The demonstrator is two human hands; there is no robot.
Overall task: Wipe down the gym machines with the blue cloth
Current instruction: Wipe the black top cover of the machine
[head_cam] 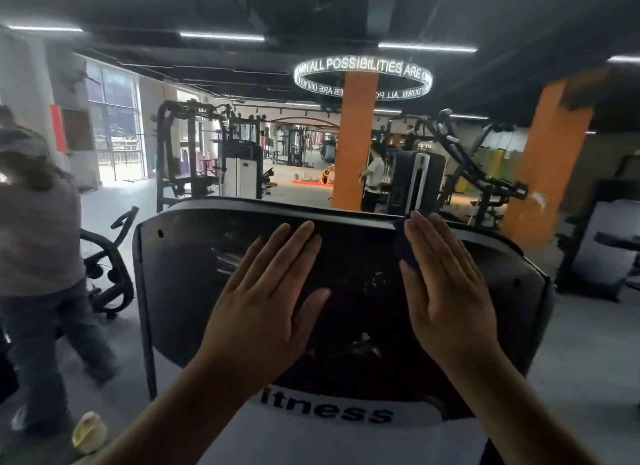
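Observation:
A gym machine's dark glossy shroud panel (194, 274) fills the middle of the head view, with a white lower part lettered "itness". My left hand (266, 302) lies flat on the panel, fingers straight and pointing to its top rim. My right hand (446, 284) presses flat near the upper right of the panel with the blue cloth (405, 250) under its palm. Only a dark blue edge of the cloth shows at the hand's left side; the rest is hidden.
A person in a grey top and jeans (38, 257) stands close on the left beside a black bike frame (110, 257). Orange pillars (355, 139) (547, 160), other machines and another person (374, 180) stand behind. A yellowish object (88, 431) lies at lower left.

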